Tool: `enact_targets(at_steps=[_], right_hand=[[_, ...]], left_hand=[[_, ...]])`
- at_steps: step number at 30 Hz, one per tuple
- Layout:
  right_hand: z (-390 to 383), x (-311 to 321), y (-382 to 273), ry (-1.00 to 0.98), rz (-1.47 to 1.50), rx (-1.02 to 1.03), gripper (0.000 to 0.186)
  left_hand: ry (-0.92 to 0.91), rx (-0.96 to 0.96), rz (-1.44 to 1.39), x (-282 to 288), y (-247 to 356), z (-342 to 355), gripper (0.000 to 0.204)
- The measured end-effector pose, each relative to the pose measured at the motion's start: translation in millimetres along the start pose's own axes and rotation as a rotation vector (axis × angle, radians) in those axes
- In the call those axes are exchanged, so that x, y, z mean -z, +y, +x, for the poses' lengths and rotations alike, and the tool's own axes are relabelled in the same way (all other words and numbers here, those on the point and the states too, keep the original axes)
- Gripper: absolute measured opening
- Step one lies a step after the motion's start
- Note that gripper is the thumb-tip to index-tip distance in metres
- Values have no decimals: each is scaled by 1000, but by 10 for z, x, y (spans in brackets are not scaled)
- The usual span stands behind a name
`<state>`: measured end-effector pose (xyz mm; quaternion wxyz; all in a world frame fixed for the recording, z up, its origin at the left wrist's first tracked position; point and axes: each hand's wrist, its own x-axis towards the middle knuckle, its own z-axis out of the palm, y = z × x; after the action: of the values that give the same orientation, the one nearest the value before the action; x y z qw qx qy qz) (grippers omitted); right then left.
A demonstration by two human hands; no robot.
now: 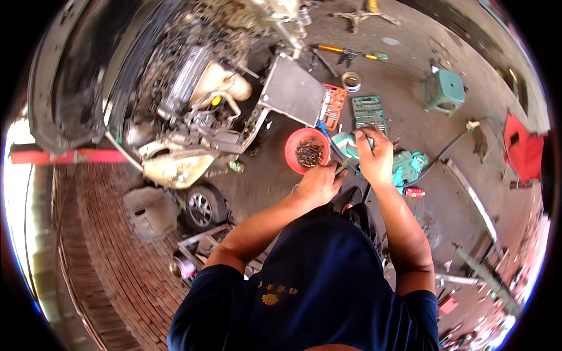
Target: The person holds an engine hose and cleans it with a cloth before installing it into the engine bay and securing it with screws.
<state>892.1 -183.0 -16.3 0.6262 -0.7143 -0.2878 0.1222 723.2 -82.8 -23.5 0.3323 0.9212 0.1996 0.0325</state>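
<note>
Slim grey bar (343, 166), just right of the frame's centre, juts from the bare left hand (319, 186), whose fingers and thumb are clamped on it. It slants toward the upper right, to the lower left of the bare right hand (377, 157). That hand's fingers are curled inward, but at this small, blurred scale I cannot tell whether they grip anything. Upper left of the left hand, near the frame's centre, sits a round red plastic bowl (288, 153) holding small dark metal pieces (309, 154). Above the right hand, an open green plastic tool case (368, 109) lies beside an open orange-red case (335, 105).
</note>
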Motion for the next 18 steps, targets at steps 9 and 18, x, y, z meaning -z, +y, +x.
enact_targets(at_steps=[9, 18], right_hand=[[136, -843, 171, -746, -56, -150, 25], [-192, -2303, 575, -808, -240, -568, 40]], left_hand=[[-30, 255, 75, 391, -661, -968, 41], [437, 572, -162, 918, -1514, -2147, 31]])
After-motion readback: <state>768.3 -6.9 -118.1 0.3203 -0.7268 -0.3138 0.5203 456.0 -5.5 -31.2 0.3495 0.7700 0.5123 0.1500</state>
